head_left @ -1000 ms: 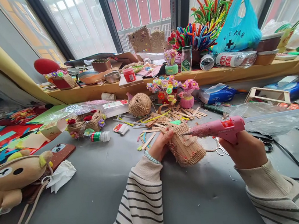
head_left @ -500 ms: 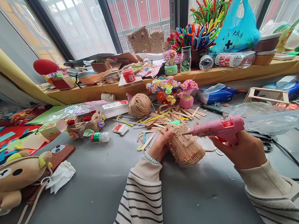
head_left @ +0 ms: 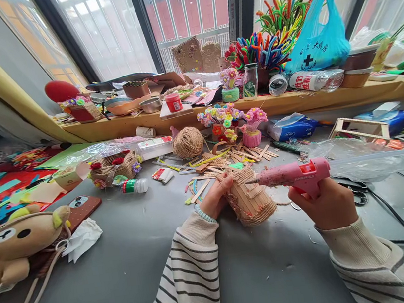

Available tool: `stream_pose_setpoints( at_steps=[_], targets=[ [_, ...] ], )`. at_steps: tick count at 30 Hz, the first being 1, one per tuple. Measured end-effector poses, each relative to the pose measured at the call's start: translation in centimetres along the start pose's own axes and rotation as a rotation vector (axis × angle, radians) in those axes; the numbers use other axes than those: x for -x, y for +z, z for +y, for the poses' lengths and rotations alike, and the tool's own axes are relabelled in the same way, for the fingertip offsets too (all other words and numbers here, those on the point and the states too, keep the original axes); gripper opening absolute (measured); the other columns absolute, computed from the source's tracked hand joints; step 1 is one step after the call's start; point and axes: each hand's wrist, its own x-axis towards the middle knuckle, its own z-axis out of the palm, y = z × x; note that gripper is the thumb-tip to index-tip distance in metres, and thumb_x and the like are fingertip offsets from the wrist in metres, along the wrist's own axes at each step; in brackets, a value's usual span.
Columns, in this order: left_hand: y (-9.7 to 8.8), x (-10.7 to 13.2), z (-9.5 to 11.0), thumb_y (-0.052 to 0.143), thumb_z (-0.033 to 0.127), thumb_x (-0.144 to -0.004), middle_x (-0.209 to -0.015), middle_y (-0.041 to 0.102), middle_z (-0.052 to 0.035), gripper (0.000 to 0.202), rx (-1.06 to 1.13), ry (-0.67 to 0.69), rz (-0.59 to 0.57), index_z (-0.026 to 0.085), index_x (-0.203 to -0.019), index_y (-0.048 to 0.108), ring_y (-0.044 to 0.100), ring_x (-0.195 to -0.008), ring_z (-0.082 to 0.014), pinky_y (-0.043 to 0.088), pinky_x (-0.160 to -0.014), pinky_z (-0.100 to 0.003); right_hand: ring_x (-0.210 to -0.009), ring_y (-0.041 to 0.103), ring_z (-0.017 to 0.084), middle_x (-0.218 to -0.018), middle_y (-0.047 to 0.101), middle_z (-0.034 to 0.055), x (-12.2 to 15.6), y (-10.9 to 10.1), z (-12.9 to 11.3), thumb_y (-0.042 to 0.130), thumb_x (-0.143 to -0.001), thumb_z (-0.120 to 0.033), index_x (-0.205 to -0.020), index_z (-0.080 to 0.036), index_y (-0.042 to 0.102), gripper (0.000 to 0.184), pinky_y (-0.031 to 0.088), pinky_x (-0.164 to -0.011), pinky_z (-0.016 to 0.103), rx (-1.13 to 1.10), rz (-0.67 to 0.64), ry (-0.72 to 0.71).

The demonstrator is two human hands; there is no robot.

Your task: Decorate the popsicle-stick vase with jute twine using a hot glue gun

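In the head view, which I monitor remotely, the workpiece, a tapered container of flat tan wooden sticks with beige twine bands, is located at the centre of the scene, above a smooth grey tabletop, tilted with its twine-wound end toward the near right. I cannot tell whether its lower end touches the tabletop. The left hand, in a cream cuff with a pale beaded bracelet, grasps the container at its left side; the thumb lies along the upper edge, and the other fingers are mostly hidden. The right hand is clenched around the handle of a pink plastic hot-glue gun, with the index finger near the trigger. The gun's narrow metal nozzle points left at the upper face of the container; I cannot confirm contact. A long translucent glue stick extends right from the rear of the gun. On the far side of the container I see loose flat wooden sticks and, to their far left, a round ball of brown twine. A black cable curves across the tabletop to the right of the right hand. At the left, a tan plush bear lies beside a crumpled white tissue.
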Motion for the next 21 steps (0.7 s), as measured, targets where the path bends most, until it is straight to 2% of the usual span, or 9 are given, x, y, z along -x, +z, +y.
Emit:
stream_pose_setpoints(
  at_steps=[4, 10, 13, 17, 21],
  targets=[
    [0.0, 0.0, 0.0, 0.059, 0.041, -0.072, -0.113, 0.060, -0.0083, 0.044, -0.004, -0.007, 0.009, 0.018, -0.109, 0.056, 0.052, -0.107, -0.0263, 0.037, -0.093, -0.039, -0.035, 0.035, 0.007, -0.042, 0.040, -0.0051, -0.1, -0.2, -0.1, 0.047, -0.066, -0.024, -0.067, -0.017, 0.056, 0.011, 0.030, -0.039, 0.022, 0.000, -0.010, -0.022],
    [0.1, 0.1, 0.0, 0.059, 0.043, -0.071, -0.112, 0.060, -0.0076, 0.044, -0.019, -0.023, 0.030, 0.019, -0.108, 0.057, 0.052, -0.108, -0.0267, 0.036, -0.095, -0.040, -0.039, 0.043, 0.009, -0.047, 0.049, -0.0022, 0.0, -0.4, -0.3, 0.047, -0.068, -0.021, -0.070, -0.017, 0.056, 0.010, 0.032, -0.040, 0.022, -0.017, -0.044, -0.033],
    [0.1, 0.1, 0.1, 0.059, 0.043, -0.070, -0.112, 0.060, -0.0081, 0.045, -0.026, -0.024, 0.025, 0.019, -0.108, 0.057, 0.052, -0.108, -0.0269, 0.036, -0.094, -0.040, -0.039, 0.045, 0.010, -0.048, 0.051, -0.0019, -0.1, -0.2, 0.2, 0.047, -0.069, -0.021, -0.073, -0.017, 0.057, 0.012, 0.033, -0.040, 0.022, -0.027, -0.048, -0.060],
    [-0.1, 0.0, 0.0, 0.059, 0.043, -0.071, -0.114, 0.059, -0.0083, 0.046, -0.030, -0.022, 0.016, 0.018, -0.109, 0.056, 0.051, -0.108, -0.0264, 0.037, -0.093, -0.039, -0.034, 0.041, 0.010, -0.041, 0.047, -0.0034, -0.3, 0.4, 1.5, 0.047, -0.068, -0.024, -0.069, -0.020, 0.058, 0.011, 0.031, -0.036, 0.022, -0.029, -0.012, -0.170],
    [-0.2, 0.0, 0.0, 0.057, 0.042, -0.073, -0.113, 0.060, -0.0075, 0.043, -0.026, -0.016, -0.014, 0.018, -0.110, 0.056, 0.050, -0.109, -0.0273, 0.037, -0.092, -0.038, -0.039, 0.048, 0.012, -0.045, 0.053, -0.0016, -0.6, 0.3, 1.7, 0.048, -0.070, -0.025, -0.074, -0.020, 0.060, 0.014, 0.035, -0.038, 0.022, -0.092, -0.052, -0.194]
  ],
)
